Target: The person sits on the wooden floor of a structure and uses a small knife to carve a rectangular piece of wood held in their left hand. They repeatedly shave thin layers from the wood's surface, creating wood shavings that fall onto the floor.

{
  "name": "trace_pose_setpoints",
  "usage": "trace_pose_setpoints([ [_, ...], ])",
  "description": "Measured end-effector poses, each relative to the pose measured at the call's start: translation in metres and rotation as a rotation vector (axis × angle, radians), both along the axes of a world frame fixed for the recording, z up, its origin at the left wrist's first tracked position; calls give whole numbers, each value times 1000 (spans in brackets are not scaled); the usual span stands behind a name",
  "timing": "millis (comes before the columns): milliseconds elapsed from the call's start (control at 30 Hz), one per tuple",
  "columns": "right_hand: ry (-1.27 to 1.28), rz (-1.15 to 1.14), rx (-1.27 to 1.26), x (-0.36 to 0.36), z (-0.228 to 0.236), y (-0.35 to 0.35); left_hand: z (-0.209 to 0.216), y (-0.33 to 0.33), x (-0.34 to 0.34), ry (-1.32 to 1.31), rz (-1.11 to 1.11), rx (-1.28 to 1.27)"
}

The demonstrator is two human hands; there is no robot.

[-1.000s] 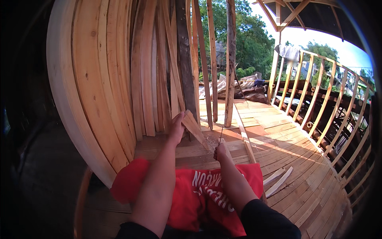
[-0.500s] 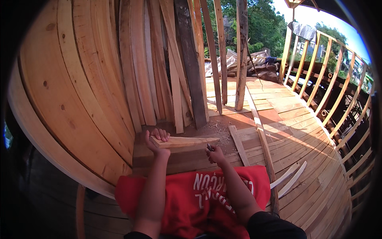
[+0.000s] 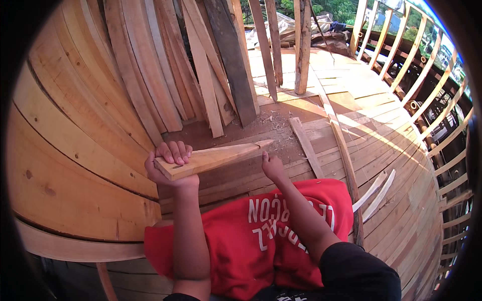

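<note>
My left hand [image 3: 172, 159] is wrapped round the broad end of a tapered piece of wood [image 3: 213, 156], which is raised above my lap. Its narrow tip points right, and a dark notch or line crosses it close to the end. Just below that tip, my right hand [image 3: 274, 166] is closed in a fist with the thumb up, apart from the wood. Whatever it grips is mostly hidden by the fingers. Red cloth with white lettering [image 3: 231, 241] covers my legs beneath both forearms.
A curved plank wall [image 3: 75, 150] rises at my left. Several boards [image 3: 145, 65] and a dark post [image 3: 233, 60] lean or stand ahead. Shavings [image 3: 275, 123] lie on the plank floor [image 3: 401, 215], with a long batten [image 3: 336, 130] and two pale curved strips [image 3: 379, 195] to the right.
The view has tipped downward and turned. The tapered wood appears larger and angled more upward to the right. A dark tool seen in my right hand earlier is now barely visible.
</note>
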State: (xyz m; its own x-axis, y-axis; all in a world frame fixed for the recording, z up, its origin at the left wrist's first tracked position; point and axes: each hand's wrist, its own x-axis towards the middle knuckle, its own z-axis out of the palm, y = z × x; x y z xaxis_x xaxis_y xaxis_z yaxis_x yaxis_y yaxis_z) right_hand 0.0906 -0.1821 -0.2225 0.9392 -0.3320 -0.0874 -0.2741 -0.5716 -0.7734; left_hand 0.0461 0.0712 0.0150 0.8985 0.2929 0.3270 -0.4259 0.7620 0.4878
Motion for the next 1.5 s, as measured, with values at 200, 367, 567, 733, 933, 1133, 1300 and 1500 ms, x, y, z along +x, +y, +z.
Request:
trace_pose_setpoints([
  [200,-71,284,19,-19,93,59,-8,13,1,-17,-6,52],
  [367,83,68,63,0,30,6,-7,10,2,-26,-69,46],
  [567,-144,343,82,-20,70,44,-9,8,-1,-11,-47,50],
  [733,-103,375,167,-11,66,47,-17,23,3,74,33,-31],
  [933,-133,416,76,-44,117,76,-20,28,-4,73,24,-13],
  [1133,91,-2,88,-1,13,-8,-4,-13,-13,15,-47,73],
  [1300,-22,340,179,-51,132,52,-3,-9,-26,-32,-47,116],
  [1500,3,3,219,-20,35,11,-3,-13,-17,-35,-47,105],
])
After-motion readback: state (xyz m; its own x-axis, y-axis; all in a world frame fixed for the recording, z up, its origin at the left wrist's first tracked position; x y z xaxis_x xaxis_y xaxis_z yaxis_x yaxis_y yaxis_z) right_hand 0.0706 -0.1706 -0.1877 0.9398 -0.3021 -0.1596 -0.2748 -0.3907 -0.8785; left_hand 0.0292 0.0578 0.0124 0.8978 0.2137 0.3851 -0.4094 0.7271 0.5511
